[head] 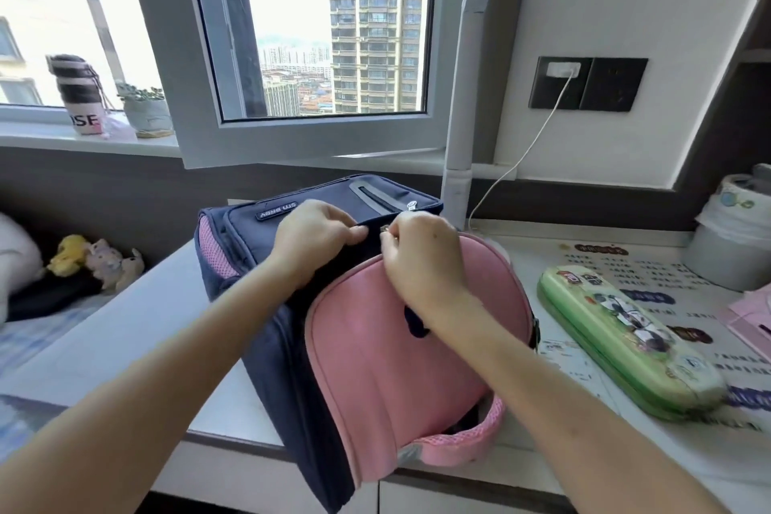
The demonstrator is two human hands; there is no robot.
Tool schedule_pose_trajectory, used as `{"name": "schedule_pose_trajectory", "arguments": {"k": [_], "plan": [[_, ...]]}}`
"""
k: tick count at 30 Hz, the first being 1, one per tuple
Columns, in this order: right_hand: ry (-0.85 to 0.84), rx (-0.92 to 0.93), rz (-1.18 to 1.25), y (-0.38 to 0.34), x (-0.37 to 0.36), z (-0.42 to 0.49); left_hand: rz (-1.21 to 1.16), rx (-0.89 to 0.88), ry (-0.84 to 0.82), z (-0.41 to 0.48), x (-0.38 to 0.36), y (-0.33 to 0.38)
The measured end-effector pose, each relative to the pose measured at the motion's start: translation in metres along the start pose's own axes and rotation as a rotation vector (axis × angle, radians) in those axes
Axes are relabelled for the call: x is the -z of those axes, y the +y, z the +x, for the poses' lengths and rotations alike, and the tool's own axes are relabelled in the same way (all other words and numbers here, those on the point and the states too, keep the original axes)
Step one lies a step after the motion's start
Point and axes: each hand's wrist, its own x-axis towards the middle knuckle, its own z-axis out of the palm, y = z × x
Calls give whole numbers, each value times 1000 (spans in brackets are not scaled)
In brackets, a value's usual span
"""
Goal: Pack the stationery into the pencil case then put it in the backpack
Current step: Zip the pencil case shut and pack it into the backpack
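The navy-and-pink fabric backpack lies on the white desk. The right hand pinches its small metal zipper pull. Just beside it, the left hand grips the navy fabric. The closed green hard-shell pencil case lies apart, to the right hand's right. Best to keep the fabric taut and draw the pull steadily along its track.

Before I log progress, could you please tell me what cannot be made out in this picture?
Head view, pencil case contents: shut lid hides them.
Head view, backpack interior: its own fabric covers it.
Head view, zipper pull: mostly under fingers of the right hand.
Head view, desk mat print: too blurred.
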Motion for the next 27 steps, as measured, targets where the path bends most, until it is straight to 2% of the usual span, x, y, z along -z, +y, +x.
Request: {"name": "schedule_pose_trajectory", "arguments": {"k": [2,4,6,10,12,16,21,22,24,26,27], "plan": [[38,-25,121,-15,-2,-8,-214,154,-174,12,11,6],[62,-22,221,-27,-4,-15,-231,235,-292,27,16,12],[73,30,267,-48,-6,-27,-170,248,-313,38,21,21],[199,118,176,-84,-17,-47,-141,274,-404,52,30,28],[194,202,92,-88,-21,-46,-171,319,-465,55,35,27],[107,286,-143,-83,-33,-40,-242,367,-473,54,42,28],[224,430,171,-61,-18,-43,-253,298,-405,48,51,34],[252,414,206,-47,-6,-47,-223,231,-366,44,52,37],[312,252,161,-1,20,-55,-82,44,-251,35,51,43],[276,-82,-55,70,42,-60,92,-141,-142,25,45,48],[156,-286,-191,106,48,-62,162,-197,-97,22,42,48]]}}
